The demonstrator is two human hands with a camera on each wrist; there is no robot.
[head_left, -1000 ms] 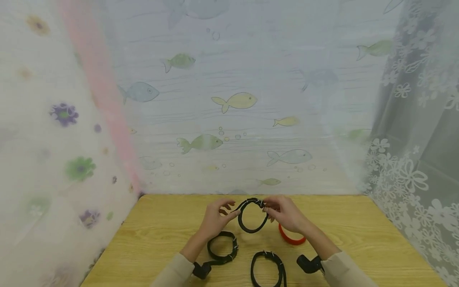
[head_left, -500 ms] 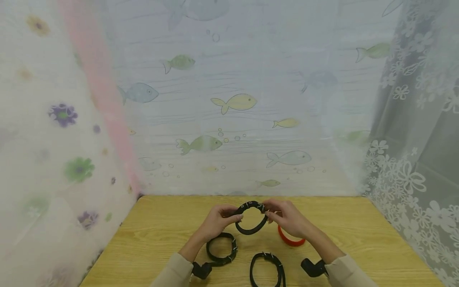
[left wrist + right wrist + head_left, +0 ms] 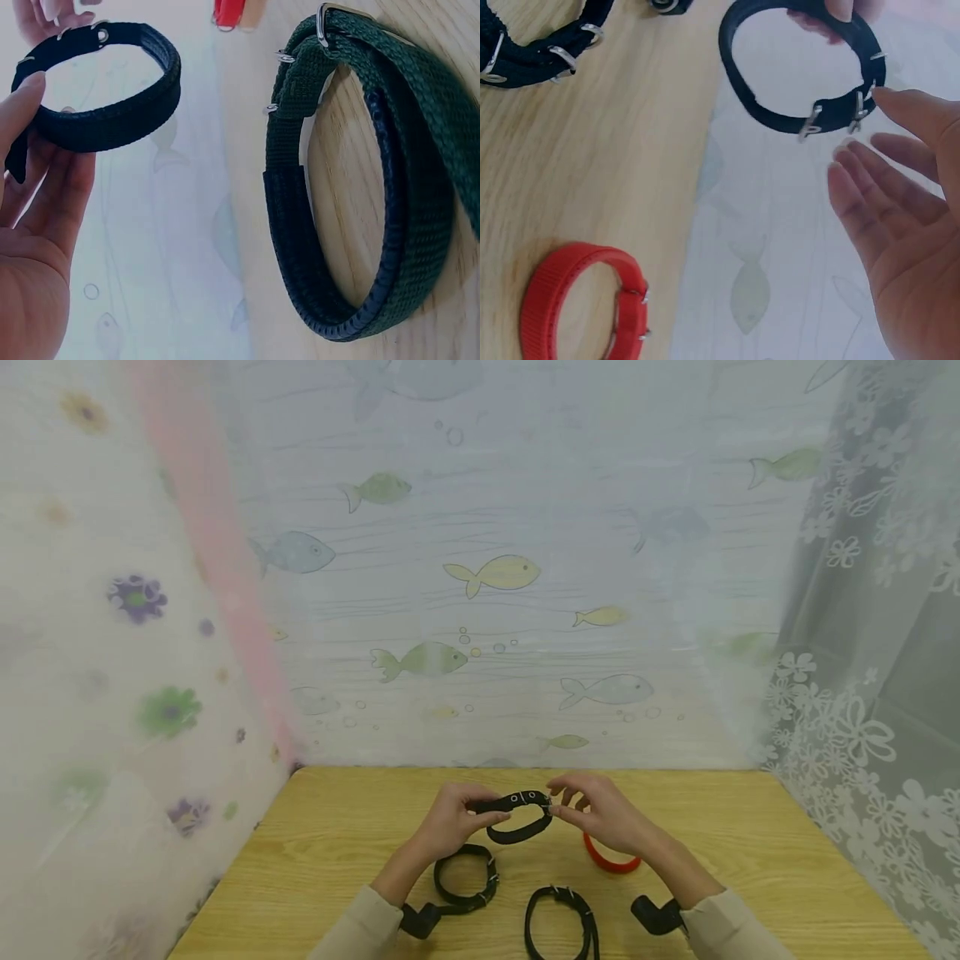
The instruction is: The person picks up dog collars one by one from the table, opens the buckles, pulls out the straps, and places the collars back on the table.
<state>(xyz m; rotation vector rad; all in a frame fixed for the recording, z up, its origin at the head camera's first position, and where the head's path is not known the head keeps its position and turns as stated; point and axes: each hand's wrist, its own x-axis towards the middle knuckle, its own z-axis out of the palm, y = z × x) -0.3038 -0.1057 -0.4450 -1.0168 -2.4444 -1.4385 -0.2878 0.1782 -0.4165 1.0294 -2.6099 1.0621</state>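
A dark dog collar (image 3: 519, 837), fastened into a loop with metal eyelets and a buckle, is held up above the table. My left hand (image 3: 450, 818) pinches its left side between thumb and fingers; in the left wrist view the collar's padded band (image 3: 120, 127) faces the camera and a strap end hangs below the thumb. On the opposite side is my right hand (image 3: 603, 810), its thumb touching the collar by the buckle. In the right wrist view the fingers (image 3: 885, 184) of that hand are spread, apart from the collar (image 3: 780, 121).
On the wooden table (image 3: 337, 827) lie a dark green collar (image 3: 491, 877) at left, another dark collar (image 3: 585, 914) at the front, and a red collar (image 3: 611, 864) near the right hand. A fish-print curtain (image 3: 675, 610) hangs behind the table.
The held collar has tilted and flattened from a round upright loop, its eyelets now facing the head camera. The left hand's grip has tightened; the right fingers have spread away from the buckle.
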